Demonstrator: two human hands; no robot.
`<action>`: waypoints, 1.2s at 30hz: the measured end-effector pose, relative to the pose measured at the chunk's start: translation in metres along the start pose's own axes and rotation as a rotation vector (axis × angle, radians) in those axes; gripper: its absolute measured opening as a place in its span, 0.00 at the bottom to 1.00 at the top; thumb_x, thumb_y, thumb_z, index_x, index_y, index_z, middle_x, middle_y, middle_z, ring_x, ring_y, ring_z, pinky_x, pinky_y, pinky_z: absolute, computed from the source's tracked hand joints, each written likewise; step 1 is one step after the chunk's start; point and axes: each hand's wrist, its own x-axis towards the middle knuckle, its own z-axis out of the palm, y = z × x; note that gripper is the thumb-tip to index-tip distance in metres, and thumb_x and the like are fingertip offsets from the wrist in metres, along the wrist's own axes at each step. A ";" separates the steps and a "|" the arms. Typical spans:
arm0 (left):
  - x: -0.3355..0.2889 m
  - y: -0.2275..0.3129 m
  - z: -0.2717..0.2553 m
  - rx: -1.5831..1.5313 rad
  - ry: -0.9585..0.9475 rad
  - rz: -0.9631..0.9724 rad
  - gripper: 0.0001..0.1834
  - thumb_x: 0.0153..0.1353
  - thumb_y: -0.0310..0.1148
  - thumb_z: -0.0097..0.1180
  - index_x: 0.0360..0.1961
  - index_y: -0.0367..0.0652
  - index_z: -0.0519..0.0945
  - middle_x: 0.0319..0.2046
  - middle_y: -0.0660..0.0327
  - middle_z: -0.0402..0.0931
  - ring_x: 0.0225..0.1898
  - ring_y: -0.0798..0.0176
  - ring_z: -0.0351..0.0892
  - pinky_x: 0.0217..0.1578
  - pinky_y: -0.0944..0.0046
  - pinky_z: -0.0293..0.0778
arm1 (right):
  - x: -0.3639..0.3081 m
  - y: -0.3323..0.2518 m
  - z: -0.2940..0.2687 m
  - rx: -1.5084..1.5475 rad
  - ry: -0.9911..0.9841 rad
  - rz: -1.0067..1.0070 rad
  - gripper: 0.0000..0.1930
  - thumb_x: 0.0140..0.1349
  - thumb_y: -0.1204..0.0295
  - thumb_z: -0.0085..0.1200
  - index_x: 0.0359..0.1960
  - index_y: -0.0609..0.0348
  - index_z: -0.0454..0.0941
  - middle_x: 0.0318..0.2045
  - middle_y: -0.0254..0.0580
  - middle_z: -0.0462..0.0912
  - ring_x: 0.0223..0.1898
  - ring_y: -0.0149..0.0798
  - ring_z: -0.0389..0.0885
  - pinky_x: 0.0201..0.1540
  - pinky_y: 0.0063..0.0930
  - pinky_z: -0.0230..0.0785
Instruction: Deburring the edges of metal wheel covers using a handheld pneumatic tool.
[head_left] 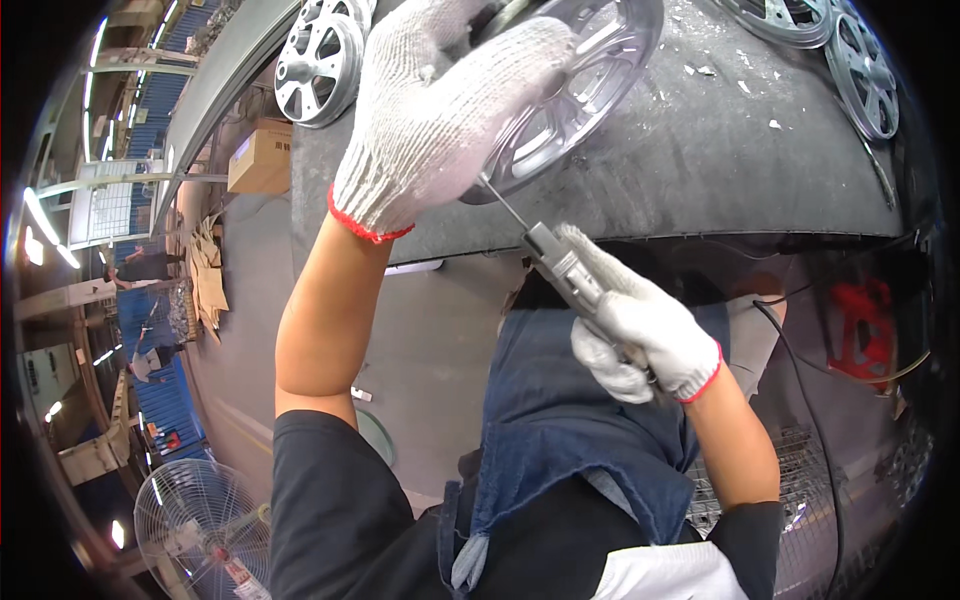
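Note:
A spoked silver metal wheel (560, 135) is tilted up at the near edge of the dark workbench. My left hand (440, 120), in a white knit glove with a red cuff, is closed on the wheel near its hub; part of its grip is hidden at the top. In my gloved right hand (645, 335) is a grey handheld power tool (570, 272), its fingers wrapped round the body. From the tool, a thin metal rod (505, 205) points up to the wheel's lower rim, beside my left palm. Whether the tip touches metal cannot be made out.
More spoked wheels lie on the dark bench (720, 150), including one wheel (320, 65) at left and another wheel (862, 80) at right. Metal chips litter the top. A black hose (815, 420) hangs at right. A cardboard box (262, 157) and fan (200, 520) stand at left.

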 end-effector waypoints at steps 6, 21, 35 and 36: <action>0.015 -0.021 -0.005 -0.080 0.145 -0.112 0.20 0.77 0.28 0.61 0.67 0.35 0.83 0.48 0.61 0.85 0.43 0.70 0.83 0.42 0.68 0.81 | -0.002 0.018 -0.011 -0.477 0.101 -0.181 0.37 0.74 0.66 0.65 0.84 0.36 0.69 0.32 0.46 0.82 0.24 0.44 0.83 0.30 0.36 0.78; 0.008 -0.027 -0.013 -0.039 0.157 0.011 0.27 0.72 0.48 0.68 0.63 0.40 0.87 0.50 0.48 0.91 0.53 0.50 0.91 0.59 0.55 0.83 | -0.005 0.020 0.014 0.586 0.020 0.127 0.54 0.69 0.67 0.66 0.90 0.61 0.44 0.82 0.54 0.69 0.16 0.26 0.67 0.11 0.22 0.55; 0.026 -0.008 -0.051 -0.001 -0.131 -0.144 0.22 0.75 0.30 0.59 0.66 0.35 0.80 0.49 0.57 0.86 0.41 0.67 0.85 0.45 0.64 0.82 | -0.024 0.043 -0.017 -0.358 0.265 -0.084 0.53 0.56 0.79 0.75 0.86 0.55 0.64 0.59 0.47 0.91 0.34 0.31 0.76 0.47 0.26 0.78; 0.025 -0.010 -0.046 0.064 -0.072 -0.124 0.21 0.73 0.29 0.58 0.65 0.35 0.80 0.48 0.57 0.86 0.43 0.66 0.85 0.47 0.64 0.82 | -0.021 0.042 -0.018 -0.374 0.223 -0.077 0.52 0.56 0.77 0.76 0.85 0.54 0.66 0.56 0.48 0.91 0.34 0.33 0.79 0.48 0.28 0.79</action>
